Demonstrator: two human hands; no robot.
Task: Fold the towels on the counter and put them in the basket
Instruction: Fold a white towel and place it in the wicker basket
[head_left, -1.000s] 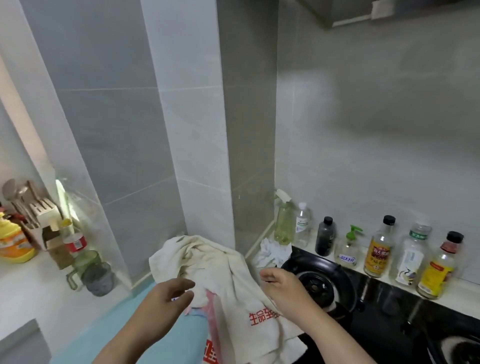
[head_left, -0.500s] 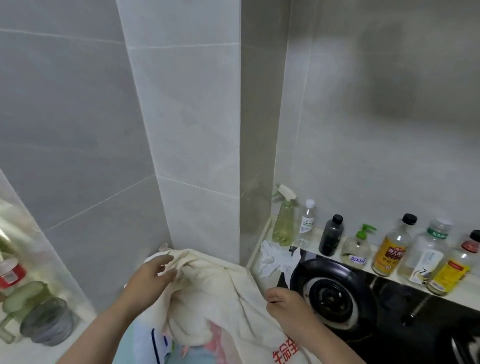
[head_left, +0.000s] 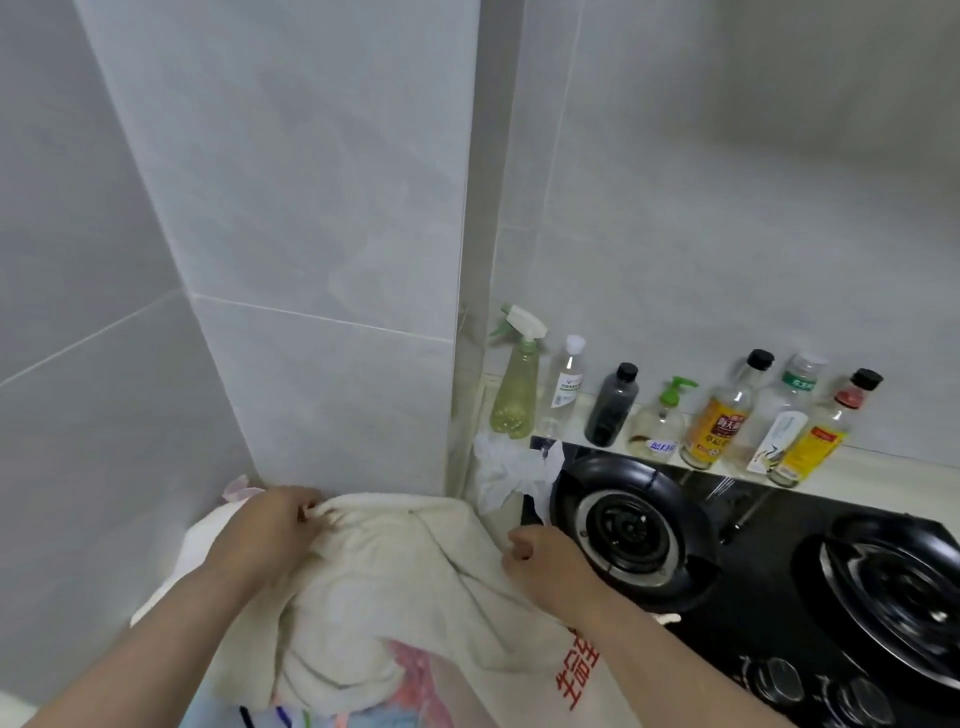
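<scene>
Stretching flatter than half a second ago, the cream towel (head_left: 395, 587) is being pulled taut along its far edge between both hands.

The left hand (head_left: 270, 535) is pinching the towel's back edge at the foot of the tiled pillar (head_left: 322, 312), while the right hand (head_left: 545, 566) is gripping a fold at its right side, just beside the black gas burner (head_left: 628, 525). The towel is lying over pink-and-blue printed cloths (head_left: 410, 670) on the counter, near a crumpled white rag (head_left: 509, 467).

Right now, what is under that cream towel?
A pink-patterned cloth and a pale blue surface peek out beneath the cream towel; whatever else it covers, counter included, is hidden.
</scene>
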